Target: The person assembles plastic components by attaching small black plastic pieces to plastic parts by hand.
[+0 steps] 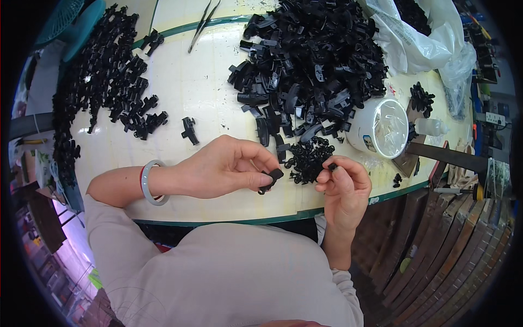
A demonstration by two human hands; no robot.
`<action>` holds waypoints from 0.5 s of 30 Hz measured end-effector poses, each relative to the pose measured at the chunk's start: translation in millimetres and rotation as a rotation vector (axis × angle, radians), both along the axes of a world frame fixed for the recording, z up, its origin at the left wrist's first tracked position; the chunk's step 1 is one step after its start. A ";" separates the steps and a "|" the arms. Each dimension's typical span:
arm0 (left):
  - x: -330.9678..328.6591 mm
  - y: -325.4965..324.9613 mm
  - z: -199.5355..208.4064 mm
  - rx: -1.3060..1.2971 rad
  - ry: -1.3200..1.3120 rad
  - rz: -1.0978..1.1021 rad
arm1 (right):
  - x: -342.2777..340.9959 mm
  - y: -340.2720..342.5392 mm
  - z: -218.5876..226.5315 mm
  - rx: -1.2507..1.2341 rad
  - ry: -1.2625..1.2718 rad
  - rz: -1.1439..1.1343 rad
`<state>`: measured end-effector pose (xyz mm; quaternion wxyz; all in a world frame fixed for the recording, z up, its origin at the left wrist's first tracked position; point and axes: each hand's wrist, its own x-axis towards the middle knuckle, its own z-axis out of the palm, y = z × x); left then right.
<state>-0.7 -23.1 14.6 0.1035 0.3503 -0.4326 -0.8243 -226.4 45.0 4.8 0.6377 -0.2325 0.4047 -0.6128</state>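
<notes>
Between the thumb and fingers of my left hand (pixel 229 166) is a black plastic clip (pixel 271 181), held just above the table's near part. My right hand (pixel 347 188) pinches a small black plastic piece (pixel 333 167) between thumb and forefinger. Under and beside that hand lies a little heap of small black pieces (pixel 309 159). Beyond both hands rises a large pile of black plastic clips (pixel 318 65). One single black clip (pixel 189 131) lies apart, past my left wrist.
Many black parts (pixel 109 71) spread over the table's left side. Metal tweezers (pixel 204 26) lie at the far edge. To the right stand a white round tub (pixel 378 128), a clear plastic bag (pixel 422 46), a small bottle (pixel 430 127) and a dark metal bar (pixel 449 155).
</notes>
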 end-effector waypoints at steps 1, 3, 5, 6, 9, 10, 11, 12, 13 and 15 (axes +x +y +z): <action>-0.2 -0.1 -0.8 -0.065 0.002 0.000 | 0.9 0.1 0.1 -0.049 0.064 -0.030; -0.3 0.0 -2.4 -0.127 0.008 0.007 | 0.0 0.0 1.2 -0.095 0.132 -0.054; -0.1 -0.2 -3.7 -0.116 0.006 0.011 | -3.9 -0.8 6.1 -0.174 0.258 -0.105; -0.1 -0.6 -3.8 -0.114 0.012 0.015 | -7.4 -0.8 9.6 -0.173 0.265 -0.101; -1.3 -3.0 -1.6 -0.015 0.031 -0.007 | -19.8 -3.9 23.5 -0.298 1.155 -0.325; -0.1 -3.4 -0.5 0.014 0.036 0.014 | -24.0 -10.2 30.2 -0.297 1.169 -0.327; 0.0 -3.0 -1.5 0.043 0.044 0.037 | -30.4 -19.8 37.3 -0.456 1.567 -0.314; -0.1 -1.1 -3.6 0.046 0.064 0.029 | -36.1 -27.2 43.0 -0.617 1.969 -0.288; 1.9 1.6 -6.3 0.009 0.059 0.055 | -36.6 -33.7 44.7 -0.601 1.970 -0.305; 4.4 2.1 -7.8 -0.040 0.037 0.071 | -44.0 -43.0 45.7 -0.620 2.028 -0.237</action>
